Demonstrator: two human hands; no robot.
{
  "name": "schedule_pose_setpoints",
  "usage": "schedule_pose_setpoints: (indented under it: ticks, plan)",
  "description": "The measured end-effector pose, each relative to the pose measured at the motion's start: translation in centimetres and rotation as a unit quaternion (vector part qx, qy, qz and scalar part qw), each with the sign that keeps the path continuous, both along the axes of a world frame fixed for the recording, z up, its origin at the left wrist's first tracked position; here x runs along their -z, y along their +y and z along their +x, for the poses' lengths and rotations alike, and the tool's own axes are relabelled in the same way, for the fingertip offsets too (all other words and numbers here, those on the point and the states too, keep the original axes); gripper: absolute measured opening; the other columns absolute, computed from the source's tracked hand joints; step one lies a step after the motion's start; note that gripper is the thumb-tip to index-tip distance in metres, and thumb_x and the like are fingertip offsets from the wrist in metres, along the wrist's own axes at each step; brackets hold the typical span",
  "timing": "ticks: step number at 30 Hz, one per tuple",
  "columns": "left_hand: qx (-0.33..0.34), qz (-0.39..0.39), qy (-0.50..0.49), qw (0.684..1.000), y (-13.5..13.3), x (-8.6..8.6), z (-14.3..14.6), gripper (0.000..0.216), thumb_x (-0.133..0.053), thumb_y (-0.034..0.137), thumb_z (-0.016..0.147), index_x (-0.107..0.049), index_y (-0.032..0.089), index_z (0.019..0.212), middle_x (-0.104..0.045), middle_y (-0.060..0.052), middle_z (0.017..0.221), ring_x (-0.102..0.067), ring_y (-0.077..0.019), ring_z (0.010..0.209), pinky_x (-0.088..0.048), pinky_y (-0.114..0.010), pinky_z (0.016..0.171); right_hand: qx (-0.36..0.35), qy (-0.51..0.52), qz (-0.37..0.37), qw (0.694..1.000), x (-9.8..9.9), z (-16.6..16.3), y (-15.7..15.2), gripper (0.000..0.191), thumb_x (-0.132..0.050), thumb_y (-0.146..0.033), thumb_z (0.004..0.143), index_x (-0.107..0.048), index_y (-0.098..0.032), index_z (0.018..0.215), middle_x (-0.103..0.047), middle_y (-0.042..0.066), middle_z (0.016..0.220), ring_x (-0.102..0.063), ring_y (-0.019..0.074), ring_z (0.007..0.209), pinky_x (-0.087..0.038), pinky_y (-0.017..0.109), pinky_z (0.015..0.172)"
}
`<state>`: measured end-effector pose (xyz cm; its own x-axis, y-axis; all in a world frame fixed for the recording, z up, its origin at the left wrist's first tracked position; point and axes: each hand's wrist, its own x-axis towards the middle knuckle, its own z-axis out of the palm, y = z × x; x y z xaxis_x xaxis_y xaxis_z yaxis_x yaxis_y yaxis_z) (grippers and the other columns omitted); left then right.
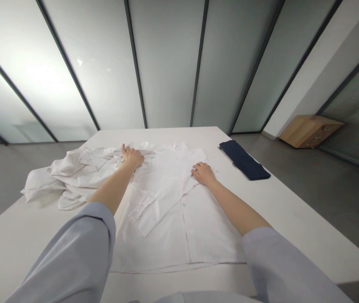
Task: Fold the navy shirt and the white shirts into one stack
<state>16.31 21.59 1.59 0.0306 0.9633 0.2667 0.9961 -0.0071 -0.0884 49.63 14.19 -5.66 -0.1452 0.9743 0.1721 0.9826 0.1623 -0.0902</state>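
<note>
Pale-blue sleeves (pixel 78 252) closest in, at seven and five o'clock, bare forearms reaching out of them over a white shirt (pixel 173 219) spread flat and front up on the desk (pixel 293 219), collar end at twelve, hem at six near the desk's edge. Left hand (pixel 132 156) at eleven o'clock on the shirt's shoulder, grip curled with knuckles up — pinching the cloth or merely pressing on it, cannot tell. Right hand (pixel 203 172) at one o'clock, grip apart, fingers flat and spread on the edge of a panel folded in across the chest. Heap of crumpled white garments (pixel 68 176) at ten o'clock, butting against the shirt's side beneath the left hand; folded navy cloth (pixel 245 160) well apart at two o'clock; wooden cabinet (pixel 309 130) on the floor far off at two, beyond the desk. Judging by the flap lying slantwise over the button line, probably a fold being set and smoothed. To do it well: pin the fold edge with the flat right palm, draw the shoulder taut toward eleven with the left, and sweep wrinkles outward from the button line rather than toward it. Mind the heap — easy to drag a stray sleeve from it into the fold. Better to square the folded edge with the button line before pressing any crease.
</note>
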Motion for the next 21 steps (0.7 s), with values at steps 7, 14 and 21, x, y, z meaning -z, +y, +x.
schedule_pose_setpoints:
  ticks: [7, 14, 21]
  plan:
    - [0.164, 0.113, -0.108, 0.974, -3.5, 0.6, 4.8, 0.056, -0.042, 0.037, 0.087, -0.045, 0.011, 0.137, -0.048, -0.014, 0.142, -0.042, -0.0286, 0.129, -0.030, -0.041, 0.109, -0.039, 0.160, 0.031, 0.986, -0.3, -1.2, 0.0, 0.039, -0.043, -0.038, 0.092, -0.061, -0.016, 0.119, -0.057, 0.014, 0.128, -0.048, 0.0271, 0.121, -0.033, 0.041, 0.104]
    - [0.396, 0.007, -0.054, 0.916, -8.0, 4.0, 10.7, 0.069, -0.048, 0.034, 0.084, -0.027, 0.015, 0.146, -0.020, -0.013, 0.158, -0.032, -0.0260, 0.139, -0.024, -0.041, 0.112, 0.041, 0.707, -0.170, 0.685, -2.0, -4.6, 1.5, 0.037, -0.047, -0.050, 0.086, -0.054, -0.022, 0.109, -0.064, 0.003, 0.080, -0.063, 0.0182, 0.070, -0.053, 0.031, 0.060]
    - [0.389, 0.035, -0.067, 0.918, -8.5, 6.0, 9.7, 0.060, -0.053, 0.027, 0.083, -0.039, 0.021, 0.141, -0.023, -0.010, 0.157, -0.027, -0.0281, 0.140, -0.023, -0.045, 0.113, 0.044, 0.733, -0.023, 0.678, -4.1, -1.7, 2.9, 0.019, -0.057, -0.026, 0.066, -0.053, -0.022, 0.085, -0.064, -0.001, 0.075, -0.063, 0.0167, 0.075, -0.050, 0.025, 0.061]
